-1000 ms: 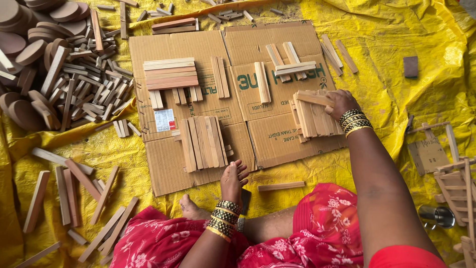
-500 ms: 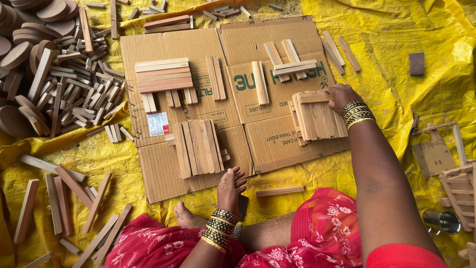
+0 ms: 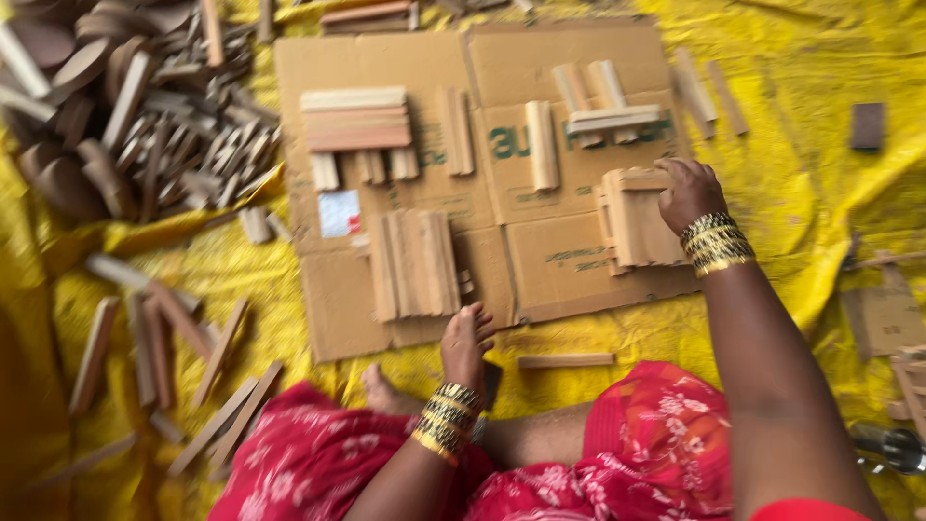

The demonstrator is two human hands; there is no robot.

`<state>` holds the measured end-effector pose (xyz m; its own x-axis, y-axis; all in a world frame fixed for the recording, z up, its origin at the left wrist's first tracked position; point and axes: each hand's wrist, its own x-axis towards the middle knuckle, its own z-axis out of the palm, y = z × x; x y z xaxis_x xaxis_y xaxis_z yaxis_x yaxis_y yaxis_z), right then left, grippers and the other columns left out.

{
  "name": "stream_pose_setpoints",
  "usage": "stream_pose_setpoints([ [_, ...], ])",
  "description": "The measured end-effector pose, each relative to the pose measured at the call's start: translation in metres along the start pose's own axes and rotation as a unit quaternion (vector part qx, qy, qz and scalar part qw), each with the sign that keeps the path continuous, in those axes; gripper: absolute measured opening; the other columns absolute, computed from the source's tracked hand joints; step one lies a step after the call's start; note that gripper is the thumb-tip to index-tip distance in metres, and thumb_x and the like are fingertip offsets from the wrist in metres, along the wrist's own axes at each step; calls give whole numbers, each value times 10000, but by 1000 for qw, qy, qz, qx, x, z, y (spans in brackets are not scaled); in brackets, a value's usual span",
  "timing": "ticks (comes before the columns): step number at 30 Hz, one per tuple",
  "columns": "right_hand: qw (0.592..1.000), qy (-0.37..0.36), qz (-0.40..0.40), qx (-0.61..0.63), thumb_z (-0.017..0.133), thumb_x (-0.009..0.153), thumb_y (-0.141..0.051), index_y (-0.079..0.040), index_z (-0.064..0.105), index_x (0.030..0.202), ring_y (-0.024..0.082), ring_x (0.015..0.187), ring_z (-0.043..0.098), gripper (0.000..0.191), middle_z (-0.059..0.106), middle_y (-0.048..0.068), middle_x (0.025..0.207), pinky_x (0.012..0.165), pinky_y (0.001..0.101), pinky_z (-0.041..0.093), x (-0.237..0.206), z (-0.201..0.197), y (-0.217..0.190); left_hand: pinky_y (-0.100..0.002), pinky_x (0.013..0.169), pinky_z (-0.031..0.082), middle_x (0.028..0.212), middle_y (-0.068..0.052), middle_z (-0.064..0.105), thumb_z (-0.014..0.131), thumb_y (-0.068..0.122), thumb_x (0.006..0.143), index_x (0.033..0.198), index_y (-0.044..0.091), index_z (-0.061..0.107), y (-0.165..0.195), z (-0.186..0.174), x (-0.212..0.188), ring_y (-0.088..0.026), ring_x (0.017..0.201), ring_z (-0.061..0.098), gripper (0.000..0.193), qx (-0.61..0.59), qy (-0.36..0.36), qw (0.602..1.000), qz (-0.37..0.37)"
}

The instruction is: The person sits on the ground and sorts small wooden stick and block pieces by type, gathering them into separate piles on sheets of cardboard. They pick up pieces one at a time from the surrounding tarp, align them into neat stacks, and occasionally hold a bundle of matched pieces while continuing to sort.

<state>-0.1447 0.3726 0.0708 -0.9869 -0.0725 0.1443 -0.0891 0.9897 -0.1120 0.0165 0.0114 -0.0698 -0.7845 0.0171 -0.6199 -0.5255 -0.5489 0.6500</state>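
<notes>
I sit on a yellow sheet facing a flattened cardboard sheet. My right hand rests on a small bundle of short wooden slats at the cardboard's right side, fingers curled over its top edge. My left hand lies at the cardboard's near edge with fingers loosely bent, just below a row of upright slats; it grips nothing that I can see. Both wrists carry gold and dark bangles.
More slat groups lie on the cardboard: a stacked panel at the back left, crossed sticks at the back right. A heap of wood offcuts and discs fills the far left. Loose sticks lie at my left; one stick lies by my knee.
The view has shifted and blurred as my head moved. My right hand stays on the slat bundle. My left hand stays at the cardboard's near edge.
</notes>
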Motion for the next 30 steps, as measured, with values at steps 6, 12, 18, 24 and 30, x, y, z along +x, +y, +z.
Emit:
stream_pose_setpoints([
  [6,964,-1,-252,89,635,912,-133,-70,719,1093,340,1175,655,209,731,145,1184,1057,497,501,-31,37,-123,-287,753,526,1026,-63,738,525,330,1034,1237,54,677,0,15,-5,-154,880,661,374,13,24,998,59],
  [12,944,-181,-27,276,697,925,-275,-46,641,1312,286,1086,707,453,706,183,1238,970,399,548,-37,67,-248,-314,990,511,1247,-128,694,530,248,1049,1317,-4,604,33,21,-15,-192,1141,654,375,77,168,936,300],
  [18,850,-175,182,463,781,872,-251,59,534,1364,183,798,669,632,712,175,1058,615,315,571,-13,75,-295,-348,984,509,1308,-160,657,542,248,1031,1354,3,577,40,32,-19,-225,1157,649,407,87,174,952,236],
  [24,816,-213,262,469,862,785,-262,49,641,1238,111,584,612,593,710,80,850,437,272,515,-2,60,-305,-345,993,509,1300,-154,663,534,263,1031,1336,18,583,42,38,-20,-224,1166,657,394,75,165,960,214],
  [30,784,-266,283,484,831,810,-295,3,771,1052,78,558,585,389,715,24,780,442,237,478,-1,43,-313,-351,968,516,1233,-150,692,527,280,1034,1286,13,611,41,39,-12,-229,1110,672,377,80,169,956,227],
])
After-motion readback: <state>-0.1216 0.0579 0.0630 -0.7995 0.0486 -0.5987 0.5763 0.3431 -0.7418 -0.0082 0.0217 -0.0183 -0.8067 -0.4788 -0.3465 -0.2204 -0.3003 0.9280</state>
